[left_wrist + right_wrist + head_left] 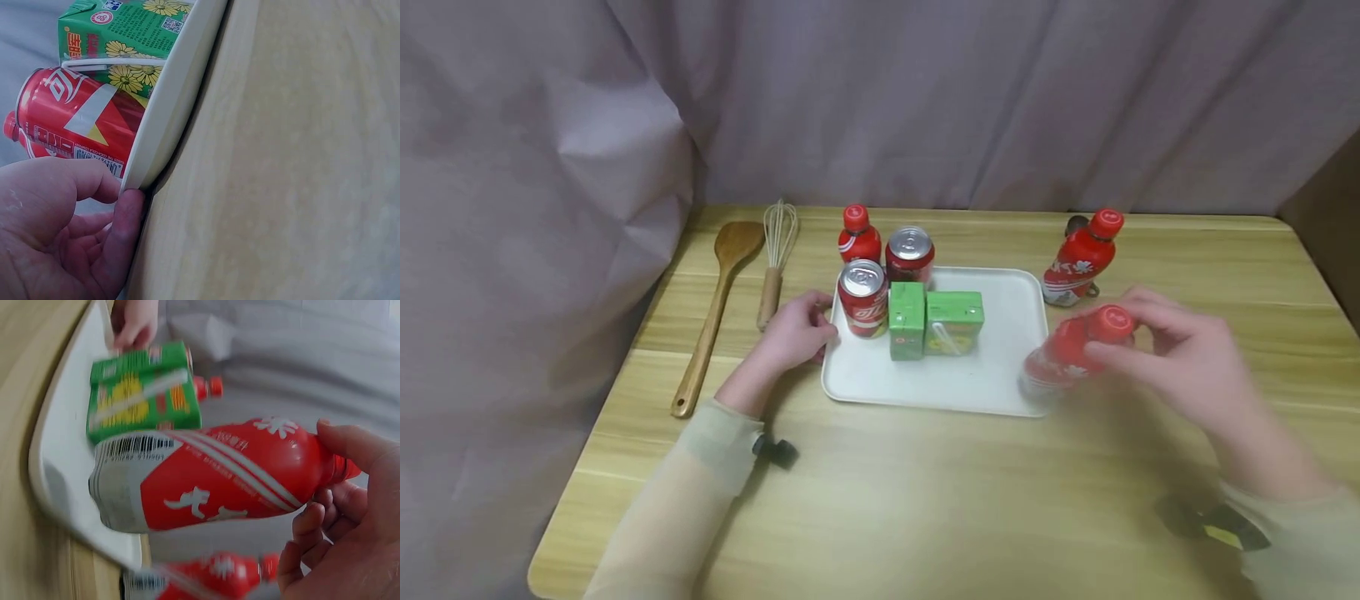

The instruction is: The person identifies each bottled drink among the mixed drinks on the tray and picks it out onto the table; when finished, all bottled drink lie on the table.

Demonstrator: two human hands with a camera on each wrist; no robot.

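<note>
The right hand (1187, 367) has its fingers clamped on the neck of a bottle (1067, 354), which tilts at the right end of the tray (1000, 379); blur hides whether they touch. The left hand (797, 332) pinches the tray's left rim, a useful brace against sliding. Good handling would probably mean levelling the bottle's base before release, clear of the cartons (955, 321) and rim.

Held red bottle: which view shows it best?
Right wrist. The bottle fills the middle of the frame, with its barcode and most of its body uncovered. The head view shows it smaller and blurred, though the top of its cap shows there. The left wrist view doesn't show it.
</note>
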